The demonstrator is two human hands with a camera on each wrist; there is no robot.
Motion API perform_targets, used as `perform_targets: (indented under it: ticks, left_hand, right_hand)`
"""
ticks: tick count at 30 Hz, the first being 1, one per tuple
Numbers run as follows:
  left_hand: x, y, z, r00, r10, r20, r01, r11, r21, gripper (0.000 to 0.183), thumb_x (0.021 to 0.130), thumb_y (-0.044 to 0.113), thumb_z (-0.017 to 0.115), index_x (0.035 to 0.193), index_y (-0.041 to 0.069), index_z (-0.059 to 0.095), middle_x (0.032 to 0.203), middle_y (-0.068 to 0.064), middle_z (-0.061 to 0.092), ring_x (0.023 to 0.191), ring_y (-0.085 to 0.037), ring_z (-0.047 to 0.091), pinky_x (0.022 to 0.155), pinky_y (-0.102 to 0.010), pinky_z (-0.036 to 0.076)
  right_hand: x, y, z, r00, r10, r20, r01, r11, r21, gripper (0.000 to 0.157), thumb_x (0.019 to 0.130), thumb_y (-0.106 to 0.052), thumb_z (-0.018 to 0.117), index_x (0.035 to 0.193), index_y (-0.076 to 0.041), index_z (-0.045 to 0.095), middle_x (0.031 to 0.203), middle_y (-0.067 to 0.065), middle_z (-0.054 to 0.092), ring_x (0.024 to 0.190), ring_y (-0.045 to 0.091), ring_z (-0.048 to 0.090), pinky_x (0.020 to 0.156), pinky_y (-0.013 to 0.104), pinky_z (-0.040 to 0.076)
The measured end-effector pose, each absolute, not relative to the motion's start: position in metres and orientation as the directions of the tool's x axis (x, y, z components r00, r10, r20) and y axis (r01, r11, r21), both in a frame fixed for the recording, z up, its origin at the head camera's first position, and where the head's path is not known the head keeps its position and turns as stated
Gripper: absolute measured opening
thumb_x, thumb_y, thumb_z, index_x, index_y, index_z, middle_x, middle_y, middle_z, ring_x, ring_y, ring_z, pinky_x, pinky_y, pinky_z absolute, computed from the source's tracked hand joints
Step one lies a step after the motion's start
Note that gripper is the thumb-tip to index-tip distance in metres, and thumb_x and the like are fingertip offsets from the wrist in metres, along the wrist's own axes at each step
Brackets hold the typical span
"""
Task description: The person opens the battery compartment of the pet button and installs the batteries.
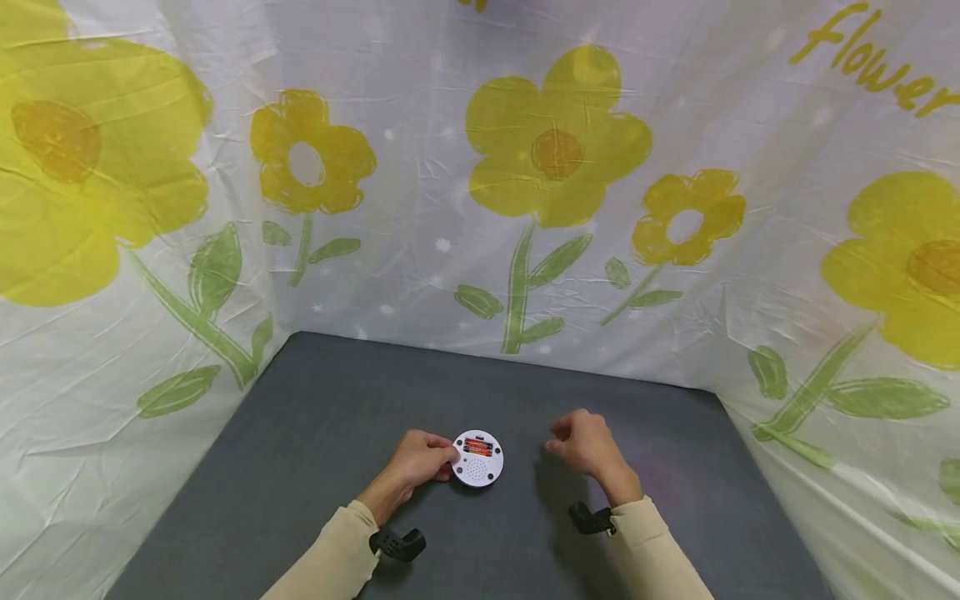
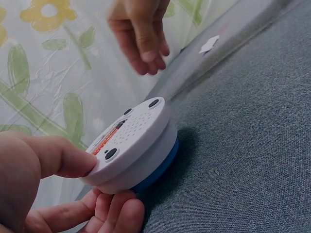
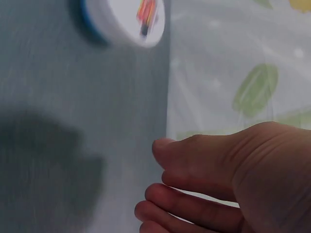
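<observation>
From the head view I see the left hand (image 1: 416,461) pinching a round white device (image 1: 477,472) on the dark counter (image 1: 375,383), from the left wrist its thumb (image 2: 63,160) above, fingers (image 2: 129,213) beneath, and from the right wrist the right hand (image 3: 233,170) loosely curled, empty.

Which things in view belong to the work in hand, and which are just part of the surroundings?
Work in hand:
round white device, gripped at its rim by the left hand
red batteries in its open compartment
right hand, apart from the device, holding nothing

Surroundings:
dark grey table
flower-print cloth
black wrist units
small white patch, unclear what
</observation>
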State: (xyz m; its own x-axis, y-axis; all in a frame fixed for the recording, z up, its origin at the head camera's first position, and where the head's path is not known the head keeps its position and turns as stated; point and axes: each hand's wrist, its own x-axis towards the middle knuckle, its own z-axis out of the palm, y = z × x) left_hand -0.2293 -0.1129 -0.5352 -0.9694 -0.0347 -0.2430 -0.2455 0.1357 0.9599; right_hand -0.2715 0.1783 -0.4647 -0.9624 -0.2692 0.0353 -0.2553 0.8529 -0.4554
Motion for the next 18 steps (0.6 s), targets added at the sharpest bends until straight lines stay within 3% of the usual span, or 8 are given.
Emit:
perform_targets:
  ticks: [9, 18]
  left_hand:
    - [-0.23, -0.114, -0.536, -0.967, -0.038, -0.251, -0.253, 0.149, 0.956, 0.026, 0.092, 0.005, 0.076, 0.113, -0.01, 0.077, 0.094, -0.012, 0.078, 0.073, -0.015, 0.07, 0.068, -0.028, 0.065]
    - [-0.229, -0.113, -0.535, -0.966, -0.041, -0.257, -0.26, 0.163, 0.952, 0.025, 0.093, 0.006, 0.076, 0.113, -0.009, 0.077, 0.096, -0.012, 0.078, 0.073, -0.015, 0.071, 0.069, -0.029, 0.065]
  right_hand:
    - [-0.271, 0.229, -0.46, -0.968, -0.25, -0.007, -0.234, 0.917, -0.324, 0.035, 0.092, -0.014, 0.086, 0.121, 0.005, 0.08, 0.116, 0.023, 0.08, 0.109, 0.042, 0.076, 0.091, 0.057, 0.064]
    - [-0.265, 0.25, -0.464, -0.972, -0.23, -0.037, -0.215, 0.945, -0.245, 0.03, 0.085, -0.005, 0.088, 0.112, 0.006, 0.08, 0.109, 0.021, 0.08, 0.102, 0.042, 0.076, 0.087, 0.057, 0.064]
